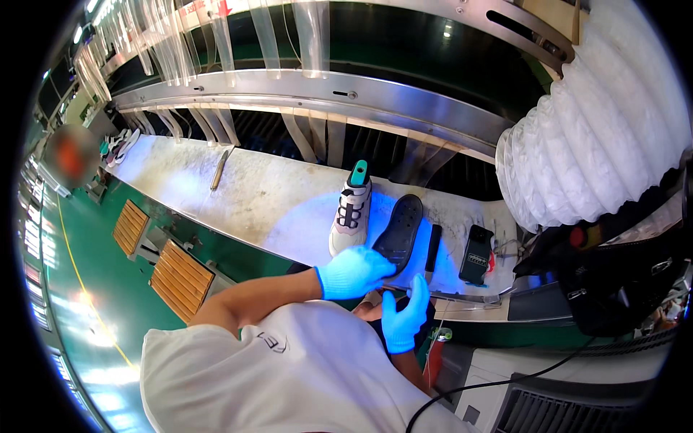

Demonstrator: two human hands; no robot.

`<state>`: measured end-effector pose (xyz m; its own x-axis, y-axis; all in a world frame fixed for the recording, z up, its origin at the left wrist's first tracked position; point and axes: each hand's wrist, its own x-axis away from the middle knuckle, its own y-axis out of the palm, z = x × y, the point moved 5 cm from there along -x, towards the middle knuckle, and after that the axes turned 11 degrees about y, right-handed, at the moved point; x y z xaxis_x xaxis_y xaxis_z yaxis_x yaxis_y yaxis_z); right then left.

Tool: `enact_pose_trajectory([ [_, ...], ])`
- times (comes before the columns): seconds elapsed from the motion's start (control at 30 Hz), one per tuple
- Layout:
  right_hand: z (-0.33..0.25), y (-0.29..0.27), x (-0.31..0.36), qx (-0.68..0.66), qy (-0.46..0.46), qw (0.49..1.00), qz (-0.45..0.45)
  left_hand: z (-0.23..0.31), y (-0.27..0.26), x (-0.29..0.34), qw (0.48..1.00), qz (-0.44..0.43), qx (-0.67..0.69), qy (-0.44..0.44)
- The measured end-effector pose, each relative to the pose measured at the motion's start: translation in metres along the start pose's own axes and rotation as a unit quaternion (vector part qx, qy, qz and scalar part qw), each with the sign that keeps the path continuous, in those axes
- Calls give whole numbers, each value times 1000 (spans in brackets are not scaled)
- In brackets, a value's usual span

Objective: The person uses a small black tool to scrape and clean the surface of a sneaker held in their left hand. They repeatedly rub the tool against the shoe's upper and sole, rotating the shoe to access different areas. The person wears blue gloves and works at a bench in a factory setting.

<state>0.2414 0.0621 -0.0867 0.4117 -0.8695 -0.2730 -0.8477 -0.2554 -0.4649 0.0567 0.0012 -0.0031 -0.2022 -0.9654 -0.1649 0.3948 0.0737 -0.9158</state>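
My left hand (354, 273), in a glove that looks bright blue under the light, is at the near end of a black shoe sole (404, 224). Its fingers are drawn together and overlap the sole's edge; whatever lies between them is hidden. My right hand (406, 315), gloved alike, is closer to my body at the bench edge, with thumb and fingers apart and nothing visible in it. Left of the sole rests a white and grey strapped sneaker (351, 213) with a teal piece sticking out of its top. A black-handled tool (434, 245) lies right of the sole.
On the pale, stained bench (274, 195), a black phone-like device (476, 254) lies at the right and a thin brush-like tool (220, 169) farther left. A machine with clear hanging strips (314, 43) runs behind. A white flexible duct (592, 137) bulges at right. Slatted wooden seats (180, 278) stand left.
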Motion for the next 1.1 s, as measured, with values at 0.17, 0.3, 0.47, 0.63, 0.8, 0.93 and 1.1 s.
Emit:
enact_pose_trajectory([
  [0.17,-2,-13,18,98,-123,987,-39,-20,-35,39,909,390,77,-125],
  [0.3,-30,26,-18,120,-169,972,-108,-113,-4,28,840,329,146,-406],
  [0.47,-2,57,-19,125,-216,964,-94,-97,-1,50,846,318,178,-389],
  [0.63,-22,38,29,97,-188,967,-144,-50,33,123,810,427,175,-363],
  [0.8,1,39,23,170,-160,964,-125,-39,41,127,814,444,167,-334],
  [0.93,-7,36,16,181,-132,967,-125,-32,37,137,824,414,169,-348],
  [1.1,-12,43,15,138,-135,975,-109,-12,26,178,947,317,39,-37],
])
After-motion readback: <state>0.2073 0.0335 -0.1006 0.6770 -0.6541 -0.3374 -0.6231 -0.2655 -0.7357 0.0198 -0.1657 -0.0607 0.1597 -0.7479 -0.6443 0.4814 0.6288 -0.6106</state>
